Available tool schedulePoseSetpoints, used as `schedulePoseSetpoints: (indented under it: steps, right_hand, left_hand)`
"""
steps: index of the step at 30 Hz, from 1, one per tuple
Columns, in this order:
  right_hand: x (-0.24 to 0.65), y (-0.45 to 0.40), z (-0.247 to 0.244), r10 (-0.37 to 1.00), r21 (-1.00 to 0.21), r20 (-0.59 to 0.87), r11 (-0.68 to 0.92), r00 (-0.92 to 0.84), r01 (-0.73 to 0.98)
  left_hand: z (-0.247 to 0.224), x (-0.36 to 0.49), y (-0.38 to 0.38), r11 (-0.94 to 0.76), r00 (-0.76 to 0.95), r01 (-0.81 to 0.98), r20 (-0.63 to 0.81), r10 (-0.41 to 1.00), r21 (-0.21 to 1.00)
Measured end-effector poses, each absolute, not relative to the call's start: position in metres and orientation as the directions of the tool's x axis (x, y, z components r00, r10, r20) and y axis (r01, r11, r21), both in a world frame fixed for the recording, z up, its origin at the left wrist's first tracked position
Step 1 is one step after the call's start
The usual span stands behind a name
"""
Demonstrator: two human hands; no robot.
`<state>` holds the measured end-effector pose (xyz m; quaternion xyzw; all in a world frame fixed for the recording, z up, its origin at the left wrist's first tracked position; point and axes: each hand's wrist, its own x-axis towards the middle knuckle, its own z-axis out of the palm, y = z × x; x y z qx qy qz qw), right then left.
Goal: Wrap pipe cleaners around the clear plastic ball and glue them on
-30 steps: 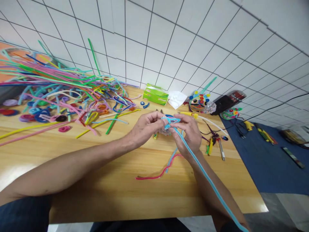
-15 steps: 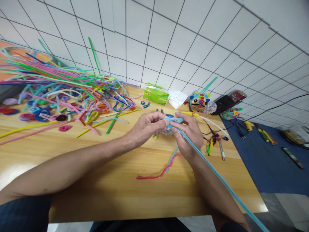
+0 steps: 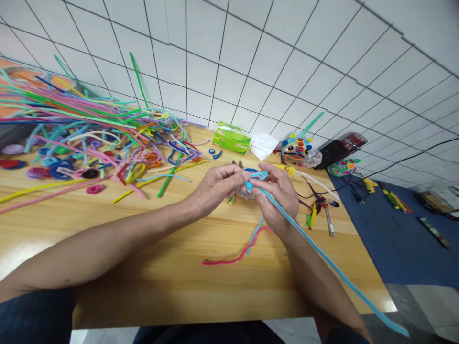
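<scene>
Both my hands meet over the middle of the wooden table. Between them is a light blue pipe cleaner (image 3: 315, 246), bent into a small pink-and-blue loop at its near end. My left hand (image 3: 229, 184) pinches the bent part with thumb and finger. My right hand (image 3: 281, 200) grips the same pipe cleaner just beside it, and its long tail runs down to the right past my forearm. Partly hidden below my fingers are a clear, lumpy object (image 3: 247, 192) and dark plier-like tips (image 3: 237, 164). A red pipe cleaner (image 3: 229, 262) and a short blue piece (image 3: 254, 236) lie in front.
Many coloured pipe cleaners (image 3: 89, 114) are heaped at the left. A green tissue pack (image 3: 231, 138) stands by the tiled wall. Decorated figures (image 3: 297, 150), a glue gun (image 3: 287, 169) and a white-tipped pen (image 3: 330, 222) are at the right, beside a blue mat (image 3: 398, 248).
The bent end of the blue pipe cleaner has turned slightly between my fingers. Its long tail has swung a little, and its tip now shows at the lower right.
</scene>
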<state>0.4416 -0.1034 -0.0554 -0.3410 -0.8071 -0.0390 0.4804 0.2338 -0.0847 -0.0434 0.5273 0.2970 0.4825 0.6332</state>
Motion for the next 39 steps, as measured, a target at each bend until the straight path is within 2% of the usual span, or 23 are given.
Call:
schedulePoseSetpoints:
  steps: [3,6,9,12,16,22,32,39]
  right_hand:
    - [0.446,-0.101,-0.052,0.529,-0.320,0.796,0.781,-0.295,0.537]
    - [0.452,-0.099,-0.047,0.659,-0.536,0.731,0.715,-0.177,0.449]
    - [0.453,-0.100,-0.041,0.866,-0.823,0.493,0.494,-0.080,0.279]
    - [0.447,-0.102,-0.033,0.955,-0.943,0.256,0.281,-0.149,0.178]
    - [0.437,-0.105,-0.026,0.957,-0.957,0.173,0.220,-0.233,0.189]
    - [0.433,-0.104,-0.030,0.970,-0.974,0.145,0.175,-0.193,0.147]
    - [0.435,-0.103,-0.032,0.967,-0.973,0.149,0.181,-0.208,0.142]
    - [0.430,-0.105,-0.030,0.967,-0.972,0.163,0.192,-0.194,0.138]
  left_hand:
    - [-0.042,0.234,-0.083,-0.028,0.330,-0.279,0.123,0.936,0.960]
    - [-0.041,0.234,-0.083,-0.030,0.311,-0.264,0.114,0.944,0.964]
    - [-0.040,0.233,-0.083,-0.048,0.315,-0.238,0.124,0.941,0.970]
    - [-0.038,0.232,-0.085,-0.086,0.331,-0.208,0.153,0.931,0.974]
    - [-0.038,0.232,-0.086,-0.128,0.328,-0.198,0.188,0.926,0.972]
    - [-0.041,0.233,-0.086,-0.125,0.283,-0.204,0.181,0.942,0.971]
    - [-0.047,0.236,-0.080,0.030,0.332,-0.304,0.077,0.940,0.952]
    - [-0.047,0.236,-0.082,0.008,0.342,-0.267,0.087,0.936,0.964]
